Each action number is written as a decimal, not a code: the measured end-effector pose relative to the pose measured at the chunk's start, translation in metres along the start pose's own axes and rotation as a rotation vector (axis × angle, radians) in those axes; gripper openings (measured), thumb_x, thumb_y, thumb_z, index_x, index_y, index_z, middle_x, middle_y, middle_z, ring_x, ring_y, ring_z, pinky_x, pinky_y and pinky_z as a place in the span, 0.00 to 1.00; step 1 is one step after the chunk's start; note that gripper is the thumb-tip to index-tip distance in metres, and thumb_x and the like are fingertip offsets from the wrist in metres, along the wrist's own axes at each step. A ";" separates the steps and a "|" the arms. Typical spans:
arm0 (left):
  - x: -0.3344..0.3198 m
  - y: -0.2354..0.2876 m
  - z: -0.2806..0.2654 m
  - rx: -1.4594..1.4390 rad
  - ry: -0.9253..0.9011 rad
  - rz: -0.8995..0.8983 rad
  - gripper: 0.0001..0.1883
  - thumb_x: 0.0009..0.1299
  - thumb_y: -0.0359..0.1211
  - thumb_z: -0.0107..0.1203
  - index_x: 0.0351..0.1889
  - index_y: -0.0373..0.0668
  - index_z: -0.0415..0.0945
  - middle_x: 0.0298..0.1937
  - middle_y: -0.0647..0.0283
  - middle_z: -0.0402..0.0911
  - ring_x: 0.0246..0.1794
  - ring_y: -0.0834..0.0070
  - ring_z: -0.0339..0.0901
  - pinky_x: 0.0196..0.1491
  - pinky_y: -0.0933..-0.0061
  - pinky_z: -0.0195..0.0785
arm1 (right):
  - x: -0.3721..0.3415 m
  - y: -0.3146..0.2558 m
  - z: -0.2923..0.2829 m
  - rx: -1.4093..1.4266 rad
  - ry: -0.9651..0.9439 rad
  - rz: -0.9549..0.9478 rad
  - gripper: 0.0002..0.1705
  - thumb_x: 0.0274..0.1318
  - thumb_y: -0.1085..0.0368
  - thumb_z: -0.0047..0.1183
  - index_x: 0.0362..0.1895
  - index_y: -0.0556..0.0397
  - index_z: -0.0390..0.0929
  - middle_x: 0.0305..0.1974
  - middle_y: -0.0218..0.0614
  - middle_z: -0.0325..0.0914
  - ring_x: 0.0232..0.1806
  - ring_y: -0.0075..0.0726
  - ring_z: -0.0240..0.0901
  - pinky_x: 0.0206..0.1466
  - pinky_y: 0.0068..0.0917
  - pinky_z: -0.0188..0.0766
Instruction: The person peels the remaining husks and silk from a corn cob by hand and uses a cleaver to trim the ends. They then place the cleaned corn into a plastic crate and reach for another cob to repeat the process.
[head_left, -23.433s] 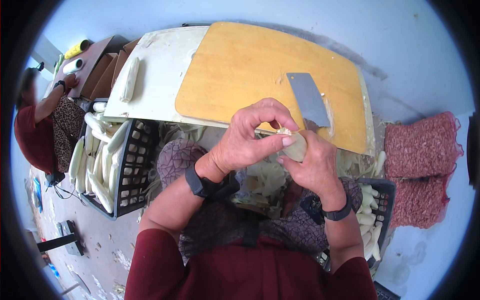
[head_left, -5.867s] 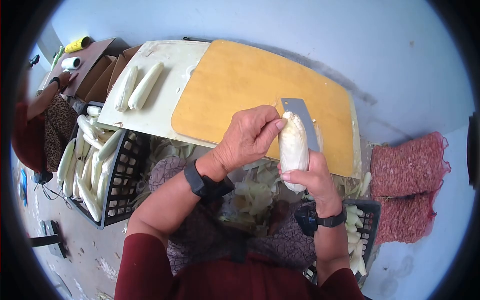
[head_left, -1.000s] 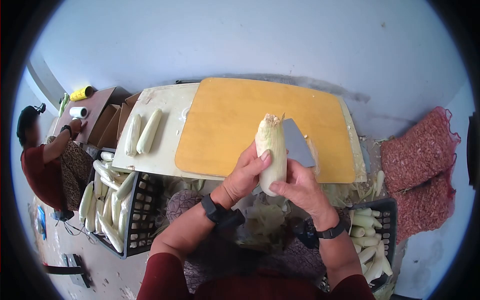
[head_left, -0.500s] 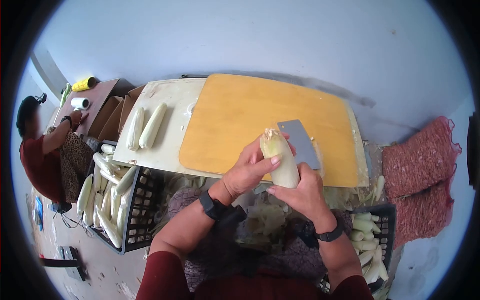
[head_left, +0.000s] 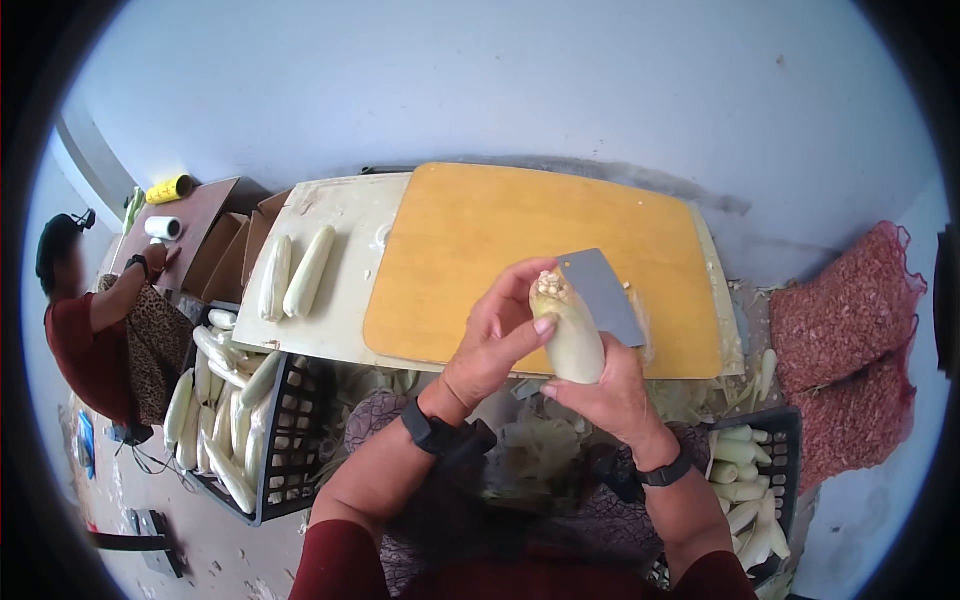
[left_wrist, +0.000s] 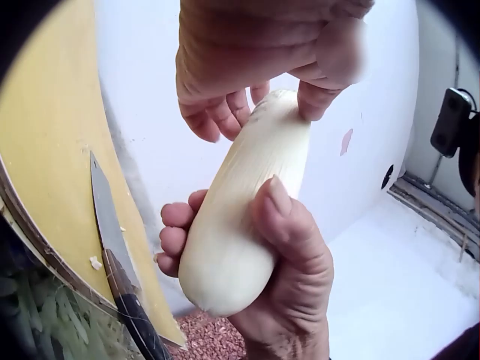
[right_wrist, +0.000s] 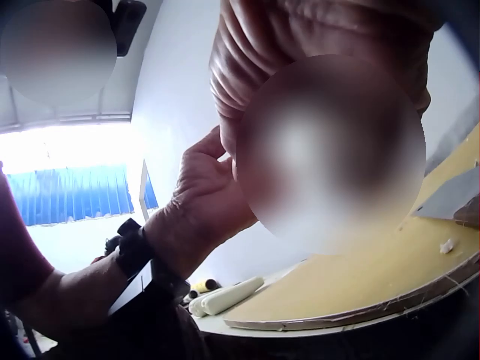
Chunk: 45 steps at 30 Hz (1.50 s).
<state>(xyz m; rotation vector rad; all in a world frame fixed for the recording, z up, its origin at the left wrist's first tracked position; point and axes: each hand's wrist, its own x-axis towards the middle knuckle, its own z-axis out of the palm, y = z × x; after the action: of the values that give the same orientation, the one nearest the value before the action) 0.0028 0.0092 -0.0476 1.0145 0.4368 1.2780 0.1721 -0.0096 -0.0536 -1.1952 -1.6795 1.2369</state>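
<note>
Both hands hold a pale, husk-covered ear of corn [head_left: 575, 342] over the near edge of the yellow cutting board [head_left: 480, 260]. Its cut end, with kernels showing, tilts up toward the head camera. My left hand [head_left: 487, 338] holds the upper part, thumb on the front and fingers behind. Around the rounded lower end curls my right hand [head_left: 618, 392]; in the left wrist view its thumb presses along the ear's side. A cleaver [head_left: 603, 292] lies flat on the board just beyond the ear, its dark handle visible in the left wrist view. The right wrist view is partly blurred.
Two husked ears [head_left: 311, 272] lie on the white board at left. A black crate [head_left: 268, 470] of ears stands at left, another crate [head_left: 792, 450] at right. Red mesh sacks [head_left: 850, 310] lie farther right. Another person [head_left: 90, 340] sits at far left.
Over the last second the ear has tipped, its cut end turning toward the head camera, and shifted slightly right. Since the oldest frame, a second ear has appeared on the white board.
</note>
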 end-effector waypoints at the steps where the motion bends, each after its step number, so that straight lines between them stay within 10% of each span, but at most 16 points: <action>1: 0.001 0.000 -0.001 0.071 0.060 0.067 0.27 0.62 0.33 0.57 0.58 0.39 0.62 0.51 0.59 0.70 0.53 0.71 0.68 0.56 0.69 0.62 | 0.000 0.001 0.000 -0.142 0.125 -0.078 0.27 0.31 0.61 0.69 0.37 0.62 0.73 0.29 0.44 0.78 0.33 0.43 0.77 0.37 0.34 0.72; 20: 0.000 -0.008 -0.014 0.401 0.141 0.367 0.09 0.61 0.19 0.55 0.37 0.39 0.72 0.48 0.61 0.70 0.47 0.78 0.70 0.51 0.75 0.66 | -0.003 -0.010 -0.002 -0.390 0.200 -0.044 0.29 0.29 0.59 0.71 0.36 0.62 0.72 0.28 0.49 0.78 0.32 0.52 0.77 0.36 0.39 0.73; 30: -0.004 -0.009 -0.011 0.437 0.148 0.404 0.08 0.58 0.18 0.57 0.32 0.40 0.76 0.48 0.61 0.69 0.49 0.77 0.70 0.51 0.74 0.67 | -0.003 -0.007 -0.004 -0.157 0.110 0.054 0.28 0.31 0.60 0.70 0.36 0.63 0.73 0.28 0.42 0.78 0.31 0.36 0.76 0.37 0.31 0.72; 45: -0.005 -0.001 -0.008 0.193 0.308 0.175 0.04 0.65 0.24 0.53 0.36 0.33 0.72 0.39 0.64 0.77 0.40 0.81 0.73 0.44 0.78 0.69 | -0.003 0.000 -0.004 -0.352 0.144 0.012 0.30 0.30 0.58 0.70 0.38 0.62 0.73 0.29 0.46 0.79 0.32 0.45 0.78 0.39 0.35 0.73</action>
<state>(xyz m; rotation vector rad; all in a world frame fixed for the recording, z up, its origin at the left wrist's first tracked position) -0.0039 0.0076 -0.0535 1.0363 0.7316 1.5819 0.1763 -0.0109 -0.0530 -1.4652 -1.8306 0.8586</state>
